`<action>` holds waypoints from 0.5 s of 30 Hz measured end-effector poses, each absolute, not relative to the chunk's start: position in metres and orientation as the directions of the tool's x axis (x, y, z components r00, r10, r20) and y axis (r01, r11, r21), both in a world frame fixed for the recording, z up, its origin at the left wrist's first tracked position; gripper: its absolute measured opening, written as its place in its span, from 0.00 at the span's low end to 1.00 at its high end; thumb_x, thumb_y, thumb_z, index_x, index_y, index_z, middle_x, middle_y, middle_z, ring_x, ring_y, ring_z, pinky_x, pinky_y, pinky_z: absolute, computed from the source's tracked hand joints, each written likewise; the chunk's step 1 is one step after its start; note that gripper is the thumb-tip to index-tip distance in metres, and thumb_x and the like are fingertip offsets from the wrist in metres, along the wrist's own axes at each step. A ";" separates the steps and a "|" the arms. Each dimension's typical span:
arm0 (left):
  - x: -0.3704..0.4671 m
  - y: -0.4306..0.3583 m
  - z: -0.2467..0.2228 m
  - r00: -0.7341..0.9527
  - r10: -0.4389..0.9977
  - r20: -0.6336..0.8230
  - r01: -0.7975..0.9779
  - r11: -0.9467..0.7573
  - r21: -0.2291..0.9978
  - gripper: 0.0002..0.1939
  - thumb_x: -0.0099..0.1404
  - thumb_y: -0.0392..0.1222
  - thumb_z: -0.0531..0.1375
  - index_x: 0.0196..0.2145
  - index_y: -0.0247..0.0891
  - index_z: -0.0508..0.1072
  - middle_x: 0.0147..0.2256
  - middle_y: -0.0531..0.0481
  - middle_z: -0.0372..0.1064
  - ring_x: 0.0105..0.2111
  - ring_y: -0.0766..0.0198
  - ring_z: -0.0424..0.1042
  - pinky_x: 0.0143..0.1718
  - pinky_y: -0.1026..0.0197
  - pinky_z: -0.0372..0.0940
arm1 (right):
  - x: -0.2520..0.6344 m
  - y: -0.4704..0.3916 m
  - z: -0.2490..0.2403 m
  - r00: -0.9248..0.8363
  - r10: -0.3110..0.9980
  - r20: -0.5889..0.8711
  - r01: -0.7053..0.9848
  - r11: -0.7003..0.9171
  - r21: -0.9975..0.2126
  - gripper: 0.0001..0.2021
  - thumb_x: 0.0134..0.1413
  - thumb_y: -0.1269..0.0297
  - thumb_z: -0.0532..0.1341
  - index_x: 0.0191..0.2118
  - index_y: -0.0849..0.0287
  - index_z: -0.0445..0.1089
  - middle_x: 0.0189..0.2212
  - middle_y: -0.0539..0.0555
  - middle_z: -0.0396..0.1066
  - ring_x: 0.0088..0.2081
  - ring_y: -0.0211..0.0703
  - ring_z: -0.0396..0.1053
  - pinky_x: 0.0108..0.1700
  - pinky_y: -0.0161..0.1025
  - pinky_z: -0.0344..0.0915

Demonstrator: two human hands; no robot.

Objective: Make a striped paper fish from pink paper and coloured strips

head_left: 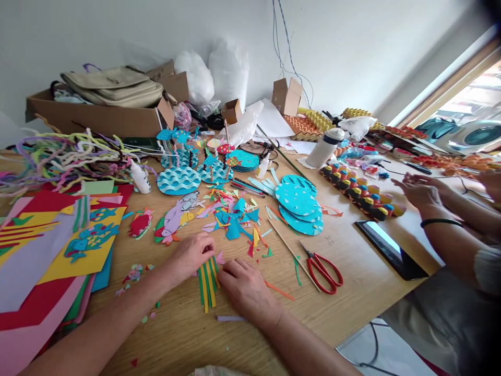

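Left hand [196,253] and right hand [246,288] curled beside strips [207,288], grip indeterminable; box [113,121] far beyond strips, bag [113,86] on top.

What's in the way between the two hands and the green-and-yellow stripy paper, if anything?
Nothing I can see. The left hand is at the far end of the stripy paper, and the right hand is right by its right edge. The purple strip lies closer to the person, not between them.

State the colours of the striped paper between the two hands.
The striped paper is green and yellow, seen best in the head view.
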State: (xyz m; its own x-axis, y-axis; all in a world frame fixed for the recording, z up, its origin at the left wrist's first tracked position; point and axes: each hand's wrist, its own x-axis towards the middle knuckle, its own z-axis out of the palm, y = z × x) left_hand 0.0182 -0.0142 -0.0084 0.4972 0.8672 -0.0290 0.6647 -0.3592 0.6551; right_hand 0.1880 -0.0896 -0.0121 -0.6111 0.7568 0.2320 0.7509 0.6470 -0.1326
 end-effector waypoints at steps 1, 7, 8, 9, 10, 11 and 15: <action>0.018 -0.014 -0.008 0.500 0.865 -0.032 0.669 -0.362 0.649 0.07 0.54 0.33 0.54 0.21 0.39 0.65 0.24 0.54 0.61 0.26 0.64 0.63 0.27 0.64 0.53 | 0.188 -0.090 -0.012 -0.612 0.756 0.232 0.750 0.648 -0.131 0.03 0.55 0.71 0.57 0.35 0.61 0.67 0.30 0.53 0.67 0.32 0.41 0.62 0.34 0.35 0.60; 0.019 -0.014 -0.008 0.505 0.862 -0.043 0.693 -0.375 0.616 0.07 0.54 0.31 0.53 0.21 0.38 0.65 0.25 0.55 0.62 0.27 0.66 0.63 0.27 0.65 0.53 | 0.188 -0.089 -0.013 -0.604 0.762 0.234 0.755 0.641 -0.140 0.03 0.54 0.72 0.57 0.34 0.60 0.67 0.31 0.52 0.68 0.33 0.40 0.62 0.35 0.35 0.60; 0.019 -0.015 -0.008 0.506 0.861 -0.045 0.696 -0.377 0.610 0.07 0.55 0.31 0.54 0.21 0.38 0.65 0.25 0.55 0.62 0.27 0.66 0.63 0.27 0.65 0.53 | 0.188 -0.089 -0.013 -0.602 0.764 0.231 0.756 0.639 -0.142 0.03 0.54 0.72 0.57 0.34 0.60 0.67 0.31 0.52 0.68 0.33 0.40 0.62 0.35 0.35 0.59; 0.019 -0.015 -0.008 0.507 0.861 -0.046 0.700 -0.380 0.605 0.07 0.55 0.31 0.54 0.21 0.38 0.65 0.25 0.55 0.62 0.27 0.66 0.63 0.26 0.66 0.53 | 0.187 -0.089 -0.012 -0.601 0.766 0.228 0.758 0.637 -0.144 0.03 0.54 0.72 0.58 0.34 0.60 0.67 0.31 0.52 0.68 0.32 0.40 0.62 0.35 0.35 0.59; 0.019 -0.015 -0.009 0.508 0.860 -0.047 0.703 -0.382 0.600 0.07 0.55 0.31 0.54 0.22 0.38 0.65 0.25 0.55 0.62 0.27 0.66 0.63 0.26 0.66 0.53 | 0.187 -0.089 -0.012 -0.599 0.768 0.225 0.759 0.635 -0.145 0.03 0.54 0.72 0.58 0.34 0.60 0.68 0.31 0.52 0.68 0.32 0.40 0.62 0.35 0.35 0.59; 0.019 -0.015 -0.009 0.508 0.860 -0.047 0.706 -0.385 0.595 0.07 0.55 0.31 0.54 0.22 0.38 0.65 0.25 0.55 0.62 0.27 0.66 0.63 0.27 0.66 0.53 | 0.187 -0.089 -0.012 -0.599 0.769 0.222 0.760 0.634 -0.145 0.03 0.54 0.72 0.58 0.34 0.60 0.68 0.31 0.52 0.68 0.32 0.40 0.62 0.35 0.35 0.59; 0.020 -0.015 -0.009 0.508 0.860 -0.045 0.716 -0.393 0.577 0.07 0.56 0.31 0.54 0.22 0.38 0.65 0.25 0.55 0.61 0.27 0.66 0.63 0.27 0.66 0.54 | 0.187 -0.089 -0.010 -0.603 0.766 0.222 0.759 0.637 -0.138 0.03 0.54 0.72 0.58 0.34 0.60 0.68 0.31 0.52 0.68 0.33 0.40 0.63 0.35 0.34 0.59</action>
